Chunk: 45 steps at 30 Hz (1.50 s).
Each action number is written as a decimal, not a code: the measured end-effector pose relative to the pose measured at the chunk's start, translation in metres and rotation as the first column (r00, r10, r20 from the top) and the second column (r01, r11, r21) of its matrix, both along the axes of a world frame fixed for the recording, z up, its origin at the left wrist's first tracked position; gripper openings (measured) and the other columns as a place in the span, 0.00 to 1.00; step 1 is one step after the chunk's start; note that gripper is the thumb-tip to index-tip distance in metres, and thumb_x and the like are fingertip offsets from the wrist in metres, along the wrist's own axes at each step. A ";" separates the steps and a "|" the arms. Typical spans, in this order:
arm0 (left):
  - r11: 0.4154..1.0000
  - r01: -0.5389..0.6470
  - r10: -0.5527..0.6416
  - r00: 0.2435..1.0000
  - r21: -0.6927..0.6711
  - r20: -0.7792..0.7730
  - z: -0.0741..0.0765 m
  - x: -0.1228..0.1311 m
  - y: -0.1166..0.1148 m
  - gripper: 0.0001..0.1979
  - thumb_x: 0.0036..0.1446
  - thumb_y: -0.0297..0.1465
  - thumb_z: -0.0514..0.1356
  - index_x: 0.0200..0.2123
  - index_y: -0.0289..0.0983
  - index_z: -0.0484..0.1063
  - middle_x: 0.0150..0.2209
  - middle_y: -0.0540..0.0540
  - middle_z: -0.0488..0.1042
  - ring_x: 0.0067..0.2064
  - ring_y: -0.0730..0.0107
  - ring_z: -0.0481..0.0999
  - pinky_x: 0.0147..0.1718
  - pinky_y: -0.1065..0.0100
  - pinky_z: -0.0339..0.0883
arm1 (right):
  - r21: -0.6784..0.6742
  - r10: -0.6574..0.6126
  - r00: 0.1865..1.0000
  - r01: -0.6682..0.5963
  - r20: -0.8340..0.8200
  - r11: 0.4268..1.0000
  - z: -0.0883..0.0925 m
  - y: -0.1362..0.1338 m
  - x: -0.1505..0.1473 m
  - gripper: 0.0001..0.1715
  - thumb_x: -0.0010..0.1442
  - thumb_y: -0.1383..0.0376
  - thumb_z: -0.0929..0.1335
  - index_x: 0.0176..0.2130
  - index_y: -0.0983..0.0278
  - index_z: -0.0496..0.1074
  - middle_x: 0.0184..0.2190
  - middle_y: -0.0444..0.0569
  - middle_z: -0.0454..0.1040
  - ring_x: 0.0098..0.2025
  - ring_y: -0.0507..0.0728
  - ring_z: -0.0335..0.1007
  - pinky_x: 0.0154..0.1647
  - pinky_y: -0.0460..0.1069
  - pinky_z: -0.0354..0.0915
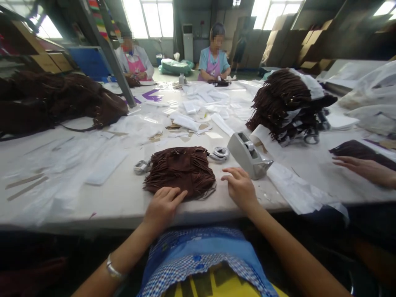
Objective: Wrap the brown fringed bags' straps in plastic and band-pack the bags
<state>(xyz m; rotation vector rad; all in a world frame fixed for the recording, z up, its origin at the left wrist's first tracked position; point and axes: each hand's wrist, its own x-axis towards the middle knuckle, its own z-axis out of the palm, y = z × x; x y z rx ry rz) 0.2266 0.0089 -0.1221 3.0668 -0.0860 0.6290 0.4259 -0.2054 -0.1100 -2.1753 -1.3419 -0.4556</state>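
A dark brown fringed bag (182, 165) lies flat on the white table in front of me. My left hand (163, 204) rests on its near edge, palm down with the fingers laid out. To the right of the bag, my right hand (241, 187) hovers at the table with its fingers apart and nothing in them. A white-wrapped coil (220, 154) sits at the bag's upper right corner, and another wrapped piece (141, 166) is at its left side. Just beyond my right hand stands a grey tape dispenser (249, 154).
At the right rises a pile of brown fringed bags (283, 101); more brown bags (62, 101) are heaped at the left. White paper sheets (185, 121) and plastic litter the table (123, 198). Another person's hand (365, 167) reaches in from the right. Two people work across the table.
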 end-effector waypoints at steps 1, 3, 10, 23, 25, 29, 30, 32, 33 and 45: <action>1.000 -0.003 0.003 1.000 -0.009 0.004 0.001 0.001 -0.006 0.23 0.58 0.21 0.55 0.55 0.39 0.73 0.46 0.38 0.78 0.44 0.53 0.76 0.46 0.50 0.71 | 0.031 0.011 1.000 -0.011 0.006 0.999 0.004 0.001 -0.005 0.17 0.60 0.77 0.63 0.41 0.62 0.77 0.50 0.54 0.76 0.55 0.63 0.68 0.60 0.64 0.62; 0.998 0.018 -0.018 1.000 -0.060 0.001 0.005 0.003 -0.016 0.22 0.58 0.22 0.55 0.54 0.38 0.73 0.47 0.37 0.77 0.45 0.53 0.76 0.46 0.50 0.72 | 0.042 0.163 0.987 -0.164 0.012 0.986 0.008 0.012 -0.020 0.18 0.62 0.75 0.63 0.47 0.60 0.75 0.54 0.52 0.75 0.57 0.61 0.68 0.64 0.63 0.58; 0.940 -0.084 0.107 0.993 -0.332 0.052 0.034 0.017 -0.008 0.14 0.64 0.29 0.54 0.50 0.41 0.74 0.52 0.42 0.75 0.54 0.59 0.74 0.53 0.59 0.69 | 0.028 0.429 0.903 -0.428 -0.038 0.903 -0.028 0.053 -0.040 0.15 0.67 0.68 0.63 0.51 0.62 0.74 0.52 0.50 0.77 0.55 0.57 0.72 0.63 0.58 0.60; 0.925 -0.091 -0.010 0.964 -0.368 -0.264 0.036 -0.013 0.071 0.12 0.62 0.30 0.55 0.43 0.41 0.78 0.44 0.45 0.79 0.47 0.64 0.76 0.49 0.64 0.69 | 0.149 0.458 0.888 -0.448 -0.044 0.882 -0.033 0.048 -0.035 0.13 0.67 0.68 0.64 0.50 0.60 0.74 0.50 0.49 0.79 0.54 0.57 0.74 0.61 0.58 0.63; 0.930 -0.217 0.110 0.934 -0.298 -0.339 0.039 -0.049 0.091 0.12 0.61 0.31 0.55 0.43 0.41 0.78 0.44 0.45 0.80 0.46 0.62 0.78 0.48 0.63 0.70 | 0.156 0.458 0.887 -0.446 -0.054 0.881 -0.033 0.048 -0.034 0.13 0.67 0.68 0.65 0.50 0.61 0.74 0.50 0.49 0.79 0.54 0.57 0.73 0.61 0.58 0.63; 0.838 -0.502 0.456 0.860 -0.215 -0.231 0.047 -0.076 0.081 0.13 0.63 0.34 0.55 0.45 0.40 0.77 0.46 0.43 0.80 0.46 0.57 0.79 0.48 0.58 0.71 | 0.143 0.458 0.886 -0.445 -0.074 0.884 -0.033 0.049 -0.034 0.13 0.67 0.69 0.65 0.49 0.61 0.74 0.50 0.48 0.78 0.54 0.57 0.73 0.62 0.58 0.62; 0.835 -0.483 0.462 0.876 -0.263 -0.143 0.048 -0.068 0.066 0.13 0.64 0.34 0.55 0.48 0.40 0.76 0.48 0.43 0.79 0.49 0.58 0.78 0.51 0.58 0.70 | 0.138 0.460 0.885 -0.448 -0.071 0.883 -0.033 0.049 -0.034 0.13 0.67 0.69 0.65 0.49 0.61 0.74 0.50 0.48 0.78 0.55 0.57 0.73 0.62 0.58 0.62; 0.888 -0.297 0.310 0.950 -0.350 -0.021 0.045 -0.042 0.028 0.13 0.65 0.34 0.55 0.50 0.41 0.74 0.52 0.44 0.77 0.53 0.62 0.76 0.55 0.60 0.68 | 0.126 0.459 0.887 -0.449 -0.058 0.885 -0.033 0.049 -0.035 0.13 0.67 0.69 0.65 0.50 0.62 0.74 0.50 0.48 0.78 0.55 0.57 0.72 0.62 0.58 0.61; 0.921 -0.182 0.187 0.982 -0.344 -0.018 0.041 -0.028 0.010 0.13 0.65 0.34 0.56 0.51 0.41 0.73 0.55 0.44 0.75 0.57 0.62 0.73 0.57 0.60 0.67 | 0.120 0.448 0.893 -0.440 -0.052 0.890 -0.033 0.048 -0.036 0.13 0.67 0.69 0.65 0.50 0.61 0.74 0.50 0.48 0.78 0.55 0.57 0.72 0.62 0.58 0.61; 0.880 -0.449 0.465 0.881 -0.157 0.085 0.028 -0.067 0.040 0.09 0.61 0.24 0.54 0.35 0.39 0.74 0.45 0.43 0.77 0.47 0.55 0.75 0.50 0.51 0.68 | 0.159 0.205 0.976 -0.191 -0.079 0.969 -0.032 0.033 -0.033 0.10 0.65 0.67 0.67 0.45 0.59 0.76 0.50 0.48 0.78 0.56 0.59 0.70 0.63 0.59 0.60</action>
